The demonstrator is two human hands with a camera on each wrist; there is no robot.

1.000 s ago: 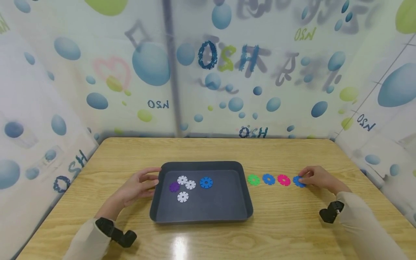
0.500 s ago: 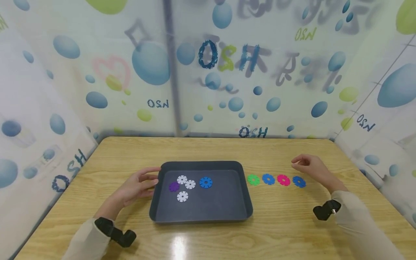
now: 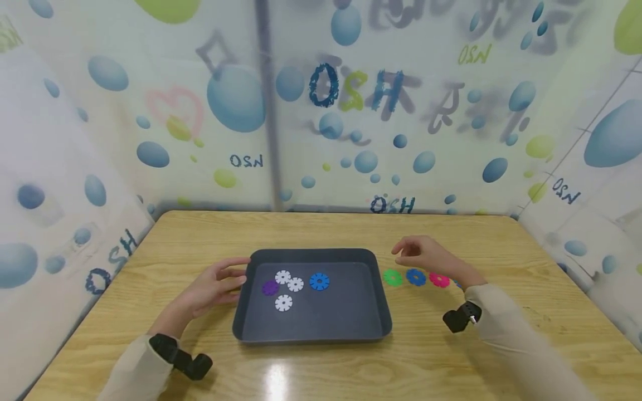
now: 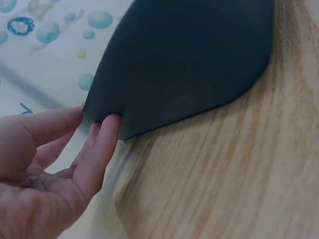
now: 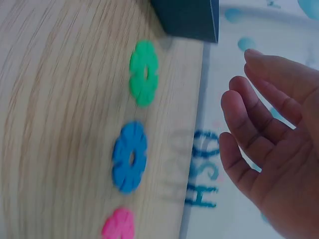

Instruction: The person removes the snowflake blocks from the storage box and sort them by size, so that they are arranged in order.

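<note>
- Head view: my right hand hangs above the table, fingers loosely bent, pinching nothing. My left hand is at the left wall of the tray.
- Head view, relation I judge decisive: green disc lies below my right fingertips, on my body's side, just beside the tray's right wall. Right hand much the nearer. Disc round, so no long axis; the tray's runs left-right.
- Head view, same line rightward: near blue disc, pink disc, then end blue disc, mostly hidden by my wrist.
- Left wrist view: fingers apart, not curled round anything, tips touching the tray's outer wall.
- Right wrist view: hand free, fingers half-bent and slightly spread, apart from both green disc and tray corner.
</note>
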